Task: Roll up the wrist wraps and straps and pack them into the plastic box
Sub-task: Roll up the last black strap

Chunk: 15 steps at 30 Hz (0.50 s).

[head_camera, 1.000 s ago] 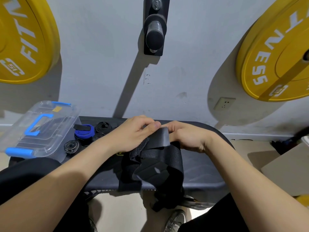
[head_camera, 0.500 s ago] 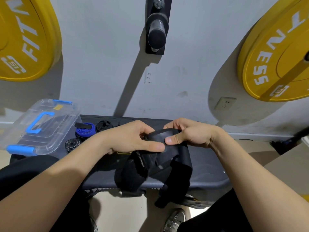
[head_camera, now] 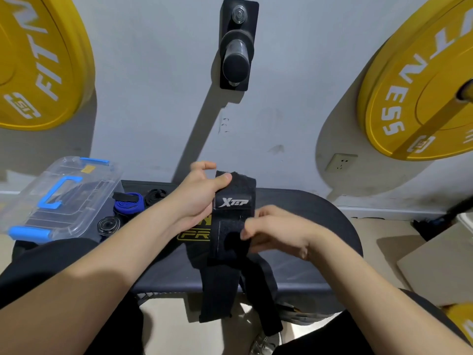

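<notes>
A black wrist wrap (head_camera: 231, 219) with a white logo patch is held up over the dark bench pad (head_camera: 307, 267). My left hand (head_camera: 197, 196) pinches its upper end with thumb on the front. My right hand (head_camera: 273, 230) grips the wrap's middle, fingers curled round its right edge. The wrap's loose tails hang down past the bench's front edge. At the left, a clear plastic box (head_camera: 58, 198) with blue latches lies tilted. A rolled blue strap (head_camera: 128, 204), a rolled black strap (head_camera: 154, 196) and a small black coil (head_camera: 108, 225) sit beside it.
Yellow weight plates hang on the wall at left (head_camera: 38, 60) and right (head_camera: 419, 88), with a black plate peg (head_camera: 236, 55) between them. A beige board (head_camera: 437, 265) lies on the floor to the right. My dark-clothed knees flank the bench's front edge.
The wrap was bunched low between both hands; now my left hand has lifted its end up and the wrap hangs stretched out, logo facing me. My right hand slid down to its middle.
</notes>
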### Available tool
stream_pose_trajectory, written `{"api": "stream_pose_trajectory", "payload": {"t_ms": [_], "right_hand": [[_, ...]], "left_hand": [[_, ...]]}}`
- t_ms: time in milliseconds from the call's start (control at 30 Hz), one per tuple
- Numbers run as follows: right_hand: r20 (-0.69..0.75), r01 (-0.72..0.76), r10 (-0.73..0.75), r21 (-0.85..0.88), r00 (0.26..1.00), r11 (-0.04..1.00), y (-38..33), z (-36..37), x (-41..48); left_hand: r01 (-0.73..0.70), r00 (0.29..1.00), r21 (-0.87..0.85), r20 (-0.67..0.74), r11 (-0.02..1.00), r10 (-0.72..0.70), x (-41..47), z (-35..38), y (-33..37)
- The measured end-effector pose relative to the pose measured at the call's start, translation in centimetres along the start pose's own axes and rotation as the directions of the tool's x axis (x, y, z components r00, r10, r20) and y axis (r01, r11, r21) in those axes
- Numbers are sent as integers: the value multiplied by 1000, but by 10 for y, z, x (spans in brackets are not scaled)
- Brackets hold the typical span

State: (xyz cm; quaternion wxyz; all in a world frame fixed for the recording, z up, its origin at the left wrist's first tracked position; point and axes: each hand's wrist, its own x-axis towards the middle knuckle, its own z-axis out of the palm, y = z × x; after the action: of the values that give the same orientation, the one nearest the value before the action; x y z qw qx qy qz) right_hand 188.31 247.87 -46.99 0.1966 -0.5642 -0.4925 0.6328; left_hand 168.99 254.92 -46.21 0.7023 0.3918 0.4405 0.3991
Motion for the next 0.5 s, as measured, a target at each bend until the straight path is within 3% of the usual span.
{"api": "stream_pose_trajectory", "payload": {"t_ms": [100,200,300,400,500], "right_hand": [[4,43,-44,40,999,998,6,4,-2],[-65,124,-109,331,992,936,-4,-9,-11],[-75,259,-264,562,962,786,-18,-27,-26],[-90,390,-416,565,905,727,-27,-33,-39],[-91,466,-477,433,874,771,-28,-34,-39]], "left_hand": [[-12,999,-34,-36,999,11,8,3,-2],[77,995,-16,-60,997,-77,17,-2,-3],[129,991,254,-60,958,-118,19,-5,-9],[78,997,536,-22,841,-78,21,-12,-22],[57,998,604,-31,795,-48,25,-19,-33]]}}
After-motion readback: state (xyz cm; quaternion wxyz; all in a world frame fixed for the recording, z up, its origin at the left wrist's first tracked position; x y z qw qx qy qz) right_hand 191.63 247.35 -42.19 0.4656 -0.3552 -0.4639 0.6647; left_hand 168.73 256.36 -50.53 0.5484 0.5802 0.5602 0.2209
